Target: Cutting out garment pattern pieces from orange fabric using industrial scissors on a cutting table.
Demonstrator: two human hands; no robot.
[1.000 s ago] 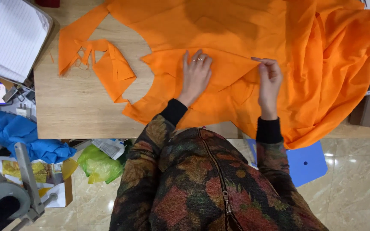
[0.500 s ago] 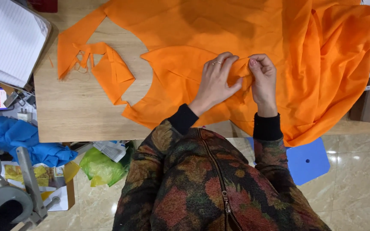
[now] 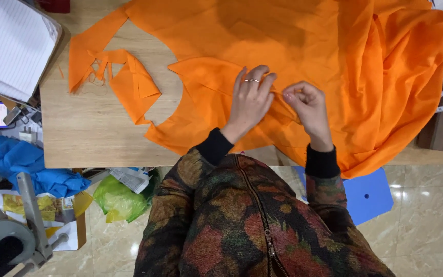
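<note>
A large orange cloth (image 3: pixel 293 46) lies spread over a wooden table (image 3: pixel 93 138) and bunches up at the right. My left hand (image 3: pixel 250 100) lies flat on the cloth with its fingers spread, a ring on one finger. Just to its right, my right hand (image 3: pixel 306 105) pinches a fold of the same cloth between thumb and fingers. Cut-off orange scraps (image 3: pixel 114 77) lie on the table to the left of the cloth.
A lined notebook (image 3: pixel 8 46) lies at the table's top left corner. Blue fabric (image 3: pixel 26 164), a green bag (image 3: pixel 119 197) and papers lie on the floor at left. A blue stool (image 3: pixel 365 192) stands under the table's front edge. A metal machine part (image 3: pixel 11 225) is at bottom left.
My left hand slid right along the cloth toward my right hand. My right hand closed into a pinch on a fold and moved slightly down.
</note>
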